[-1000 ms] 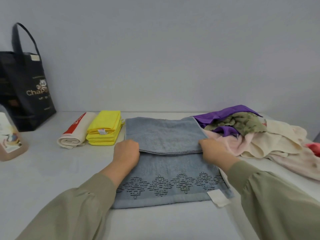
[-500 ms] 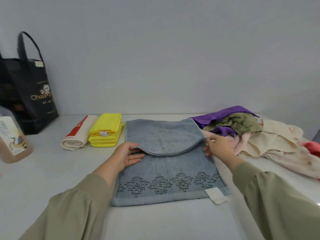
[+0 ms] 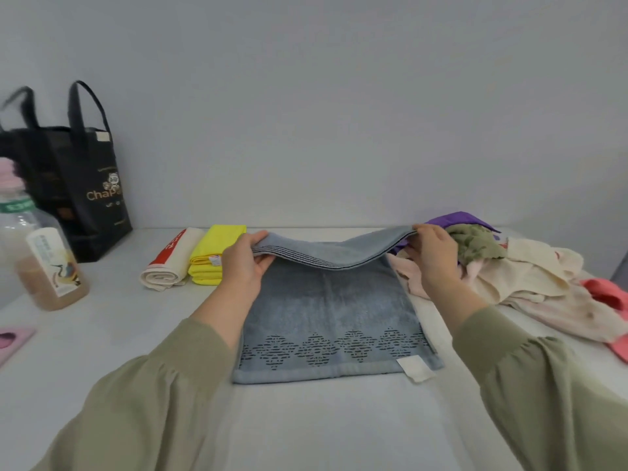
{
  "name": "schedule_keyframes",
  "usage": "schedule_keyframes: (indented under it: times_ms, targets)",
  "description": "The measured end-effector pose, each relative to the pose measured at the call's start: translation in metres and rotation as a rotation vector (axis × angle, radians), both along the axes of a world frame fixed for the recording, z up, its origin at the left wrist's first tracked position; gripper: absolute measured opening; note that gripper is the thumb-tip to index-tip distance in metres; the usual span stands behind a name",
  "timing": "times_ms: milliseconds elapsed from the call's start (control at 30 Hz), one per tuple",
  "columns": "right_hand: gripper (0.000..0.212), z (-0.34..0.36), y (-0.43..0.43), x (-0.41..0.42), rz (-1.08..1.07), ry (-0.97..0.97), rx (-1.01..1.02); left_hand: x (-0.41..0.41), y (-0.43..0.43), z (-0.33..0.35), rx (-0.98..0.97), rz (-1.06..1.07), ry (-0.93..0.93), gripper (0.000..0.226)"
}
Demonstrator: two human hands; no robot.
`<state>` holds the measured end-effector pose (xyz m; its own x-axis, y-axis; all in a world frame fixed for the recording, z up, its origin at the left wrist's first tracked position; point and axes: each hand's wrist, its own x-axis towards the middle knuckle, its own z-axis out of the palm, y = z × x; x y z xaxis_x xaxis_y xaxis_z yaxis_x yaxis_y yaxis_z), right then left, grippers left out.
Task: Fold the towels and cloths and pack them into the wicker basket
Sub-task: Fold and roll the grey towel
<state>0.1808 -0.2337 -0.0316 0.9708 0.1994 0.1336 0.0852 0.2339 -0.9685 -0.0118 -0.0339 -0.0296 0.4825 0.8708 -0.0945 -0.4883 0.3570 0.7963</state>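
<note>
A pale table [image 3: 306, 423] runs back to a plain grey-white wall [image 3: 339, 113]. The towel [image 3: 326, 307] lies flat mid-table with its far edge lifted. The left hand [image 3: 243, 263] pinches its left corner, thumb on top and fingers curled beneath; the right hand [image 3: 433, 253] pinches its right corner. Just left of the towel sit folded yellow cloths [image 3: 217, 241] and a white roll [image 3: 170, 266]. Further left, a black bag [image 3: 91, 198] stands against the wall beside a bottle [image 3: 44, 260]. Right of the towel, touching it, lies a loose pile [image 3: 526, 277].
</note>
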Motion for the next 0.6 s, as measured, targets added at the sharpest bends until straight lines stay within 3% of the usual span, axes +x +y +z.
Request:
schedule_keyframes:
  times_ms: [100, 233, 400, 500, 600]
  targets:
    - [0.022, -0.007, -0.029, -0.041, -0.129, -0.073, 0.045, -0.028, -0.023, -0.009, 0.043, 0.097, 0.052, 0.015]
    - [0.019, -0.068, -0.062, -0.071, -0.162, -0.057, -0.266, -0.06, -0.049, -0.062, 0.03, 0.136, 0.323, 0.011]
    - [0.015, -0.092, -0.076, -0.069, 0.007, -0.052, -0.58, -0.078, -0.05, -0.098, 0.472, 0.115, 0.744, 0.023]
    - [0.025, -0.093, -0.075, -0.067, 0.02, -0.127, -0.653, -0.079, -0.054, -0.099, 0.561, 0.09, 0.809, 0.029]
    - [0.028, -0.089, -0.074, -0.073, -0.115, -0.206, -0.53, -0.081, -0.056, -0.096, 0.508, 0.12, 0.675, 0.034]
